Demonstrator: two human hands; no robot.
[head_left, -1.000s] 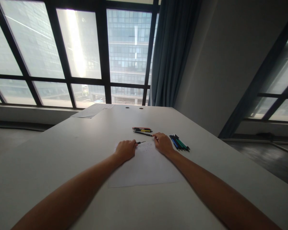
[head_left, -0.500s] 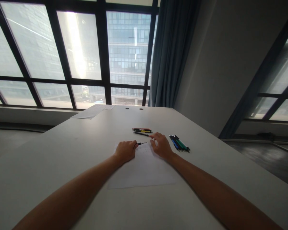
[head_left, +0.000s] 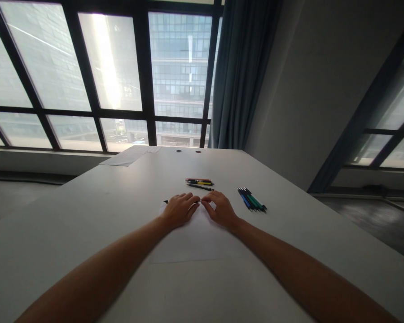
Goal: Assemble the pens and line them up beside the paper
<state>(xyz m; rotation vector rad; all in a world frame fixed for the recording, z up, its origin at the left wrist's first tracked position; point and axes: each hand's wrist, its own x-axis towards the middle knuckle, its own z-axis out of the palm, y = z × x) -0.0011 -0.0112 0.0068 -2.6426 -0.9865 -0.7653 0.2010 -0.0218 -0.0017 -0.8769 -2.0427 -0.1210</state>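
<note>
Your left hand (head_left: pixel 179 209) lies knuckles up on the sheet of paper (head_left: pixel 202 237) with its fingers loosely extended over a thin black pen (head_left: pixel 166 201), whose end pokes out past the hand's left side. Your right hand (head_left: pixel 220 208) rests just beside it, fingers curled, fingertips pinching toward the pen's other end between the hands; whether they grip it, you cannot tell.
</note>
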